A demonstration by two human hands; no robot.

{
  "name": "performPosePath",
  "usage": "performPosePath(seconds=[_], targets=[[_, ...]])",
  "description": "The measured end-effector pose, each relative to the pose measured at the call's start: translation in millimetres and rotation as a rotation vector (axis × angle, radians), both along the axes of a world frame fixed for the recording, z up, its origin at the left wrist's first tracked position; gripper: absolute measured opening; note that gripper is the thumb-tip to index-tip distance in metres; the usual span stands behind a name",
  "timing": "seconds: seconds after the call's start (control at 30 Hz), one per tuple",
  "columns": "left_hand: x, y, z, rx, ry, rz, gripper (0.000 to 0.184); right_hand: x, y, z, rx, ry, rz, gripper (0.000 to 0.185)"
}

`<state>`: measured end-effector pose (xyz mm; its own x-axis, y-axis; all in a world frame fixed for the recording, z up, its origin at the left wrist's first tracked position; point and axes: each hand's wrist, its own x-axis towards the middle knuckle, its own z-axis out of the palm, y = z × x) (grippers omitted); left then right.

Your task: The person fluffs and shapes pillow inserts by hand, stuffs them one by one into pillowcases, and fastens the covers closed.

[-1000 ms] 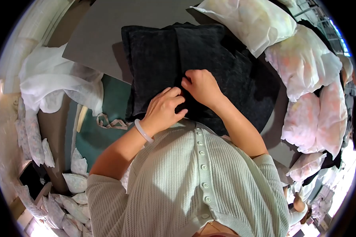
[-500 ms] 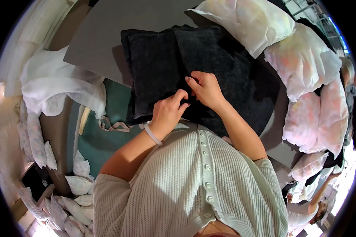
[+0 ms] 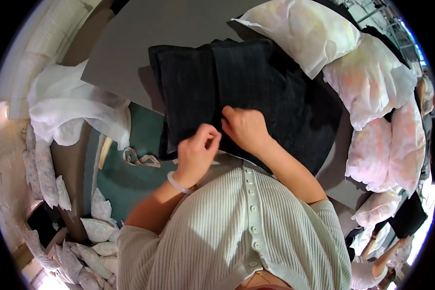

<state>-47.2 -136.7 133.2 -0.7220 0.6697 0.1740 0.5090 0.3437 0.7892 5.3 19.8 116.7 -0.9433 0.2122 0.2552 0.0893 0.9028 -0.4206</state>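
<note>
Black velvety cushion covers (image 3: 188,87) lie overlapped in front of me, one partly folded over another. My left hand (image 3: 196,152) is over their near edge, its thumb and forefinger curled together. Close beside it, my right hand (image 3: 246,128) is closed over the dark fabric with its fingers bent inward and partly hidden. The fingertips of both hands face each other with a small gap. Whatever they pinch, if anything, is too small or too dark to make out. A pale band (image 3: 179,182) circles my left wrist.
White stuffed bags (image 3: 299,34) line the table's right side. On the left are white sheer cloth (image 3: 77,104), a looped strap (image 3: 141,158) on a green surface (image 3: 140,125), and several small pillows (image 3: 96,229) below. Another person's arm (image 3: 389,253) shows at lower right, near a black piece (image 3: 408,215).
Both hands have moved toward my body, the left also slightly leftward. The covers sit slightly lower in view. At lower right, a black piece has appeared by the other person's raised hand.
</note>
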Motion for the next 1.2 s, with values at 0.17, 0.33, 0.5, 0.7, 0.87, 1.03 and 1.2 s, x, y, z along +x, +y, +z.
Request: performPosePath(seconds=[0.17, 0.33, 0.5, 0.7, 0.87, 1.03, 1.2], targets=[[-52, 58, 45, 0.059, 0.49, -0.281, 0.04, 24, -26, -1, 0.045, -0.115, 0.307, 0.044], [-114, 68, -19, -0.473, 0.691, -0.044, 0.07, 38, 4, -15, -0.28, -0.035, 0.527, 0.041], [-166, 32, -52, -0.246, -0.139, 0.423, 0.085, 42, 77, -31, -0.561, 0.494, -0.381, 0.039], [-159, 25, -26, 0.135, -0.552, 0.306, 0.081, 17, 64, -32, -1.374, 0.078, -0.633, 0.071], [-206, -21, 42, 0.932, -0.55, -0.308, 0.052, 2, 96, 27, -1.514, 0.437, 0.055, 0.058], [-238, -54, -19, 0.462, -0.432, -0.513, 0.024, 16, 119, -42, -0.955, 0.185, 0.06, 0.047], [-206, -61, -31, 0.173, -0.718, -0.094, 0.026, 13, 64, -47, -1.283, -0.01, -0.439, 0.049]])
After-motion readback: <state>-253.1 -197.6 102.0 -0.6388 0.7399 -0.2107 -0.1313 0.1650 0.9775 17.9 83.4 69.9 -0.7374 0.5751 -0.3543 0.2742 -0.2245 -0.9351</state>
